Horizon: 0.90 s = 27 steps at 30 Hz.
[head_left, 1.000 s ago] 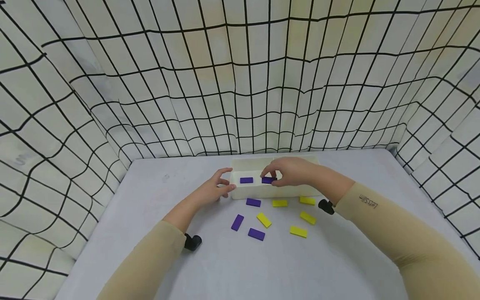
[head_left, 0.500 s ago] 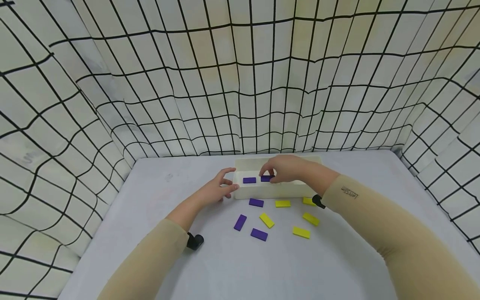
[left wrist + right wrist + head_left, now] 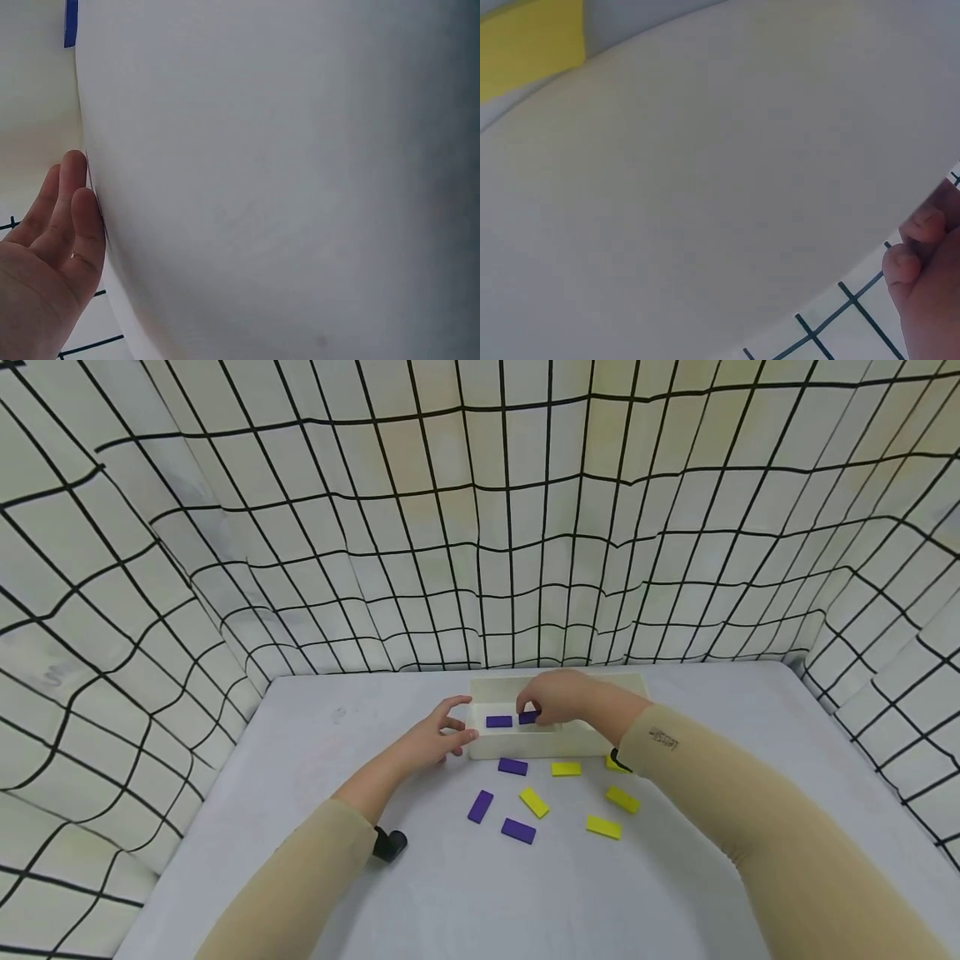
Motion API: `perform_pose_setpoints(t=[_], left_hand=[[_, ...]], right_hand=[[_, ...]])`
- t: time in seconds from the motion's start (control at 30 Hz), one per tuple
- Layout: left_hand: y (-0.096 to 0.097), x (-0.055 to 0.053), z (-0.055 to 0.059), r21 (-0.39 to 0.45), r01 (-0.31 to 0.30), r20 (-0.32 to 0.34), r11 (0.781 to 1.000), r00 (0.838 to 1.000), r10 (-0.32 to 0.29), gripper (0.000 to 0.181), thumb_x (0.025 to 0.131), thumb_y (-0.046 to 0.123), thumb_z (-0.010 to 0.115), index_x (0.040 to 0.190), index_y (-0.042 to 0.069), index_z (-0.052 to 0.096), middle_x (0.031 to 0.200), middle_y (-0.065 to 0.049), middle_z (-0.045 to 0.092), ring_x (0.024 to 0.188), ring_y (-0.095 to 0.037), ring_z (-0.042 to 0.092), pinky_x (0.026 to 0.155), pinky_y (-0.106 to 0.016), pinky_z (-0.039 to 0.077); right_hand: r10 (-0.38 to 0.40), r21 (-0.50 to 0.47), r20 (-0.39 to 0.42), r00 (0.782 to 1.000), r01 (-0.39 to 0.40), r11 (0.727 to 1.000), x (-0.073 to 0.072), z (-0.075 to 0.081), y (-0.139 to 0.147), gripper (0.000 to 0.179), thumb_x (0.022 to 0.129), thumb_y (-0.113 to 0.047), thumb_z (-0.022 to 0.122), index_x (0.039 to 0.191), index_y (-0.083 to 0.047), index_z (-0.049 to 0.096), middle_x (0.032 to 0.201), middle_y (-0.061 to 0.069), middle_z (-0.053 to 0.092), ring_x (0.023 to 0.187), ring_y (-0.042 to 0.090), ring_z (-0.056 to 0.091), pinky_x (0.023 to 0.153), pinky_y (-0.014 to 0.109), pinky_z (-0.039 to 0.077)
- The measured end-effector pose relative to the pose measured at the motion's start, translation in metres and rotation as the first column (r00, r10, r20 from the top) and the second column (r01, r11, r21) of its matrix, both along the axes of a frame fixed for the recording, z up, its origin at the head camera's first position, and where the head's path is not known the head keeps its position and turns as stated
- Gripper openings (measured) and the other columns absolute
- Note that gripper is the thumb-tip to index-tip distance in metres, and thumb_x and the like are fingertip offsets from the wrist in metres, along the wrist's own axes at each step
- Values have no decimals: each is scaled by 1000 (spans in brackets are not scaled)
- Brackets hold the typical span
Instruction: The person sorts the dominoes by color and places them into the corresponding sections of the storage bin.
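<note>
My right hand (image 3: 561, 697) reaches into a long white box (image 3: 551, 745) and pinches a purple block (image 3: 527, 717) low inside it, just right of another purple block (image 3: 498, 722) lying flat. My left hand (image 3: 429, 742) is at the box's left end, thumb by the front corner and forefinger by the back one, fingers loosely extended. In the left wrist view, the fingertips of that hand (image 3: 56, 240) meet the pale wall of the box. The right wrist view shows mostly the box's front wall (image 3: 720, 187), which hides the pinched block; curled fingers (image 3: 928, 225) show over its edge.
In front of the box lie loose purple blocks, among them one (image 3: 518, 831) nearest me, and several yellow blocks (image 3: 603, 827). My right forearm partly covers a yellow block (image 3: 615, 764). Behind the white table (image 3: 360, 710) hangs a white wall with black netting (image 3: 480, 543).
The right hand has shifted slightly left with the purple block, bringing it closer to the other one in the box. Its forearm has swung left too. The left hand keeps its place at the box.
</note>
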State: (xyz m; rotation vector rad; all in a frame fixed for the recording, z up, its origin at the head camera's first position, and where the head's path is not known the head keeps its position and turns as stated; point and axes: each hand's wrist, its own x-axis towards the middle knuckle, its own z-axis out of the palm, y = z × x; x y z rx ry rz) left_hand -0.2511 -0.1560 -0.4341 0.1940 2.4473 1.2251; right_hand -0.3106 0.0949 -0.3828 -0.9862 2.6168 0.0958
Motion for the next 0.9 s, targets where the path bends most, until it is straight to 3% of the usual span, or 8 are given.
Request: perform_pose_setpoints(t=[0.37,0.57,0.9], left_hand=[[-2,-1,2,10,9,2,1000,1000,-9,68,96,43,65,151,38,25,137,-14,53,94,-20,65,75,-34,50],[-3,-3,3,17,15,13,1000,1000,-15,67,95,42,66,149,41,27,136,-13,53,95,-21,65,75,-34,51],[-5,-4,3,24,29,28,999,999,-30,67,94,44,66,148,41,26,136,-13,52,98,-21,64,76,-35,52]], right_hand=[[-3,69,-37,999,6,998,-6,-7,-9,28,92,-19,70,119,-27,71,115,-7,67,101,15,58,98,41,41],[-15,91,-53,998,20,996,-8,-10,-11,29,91,-17,70,118,-26,71,117,-7,67,100,16,57,97,41,43],[38,147,-97,995,-23,989,-11,-16,-15,30,90,-16,71,118,-25,69,109,-6,67,92,14,57,92,37,47]])
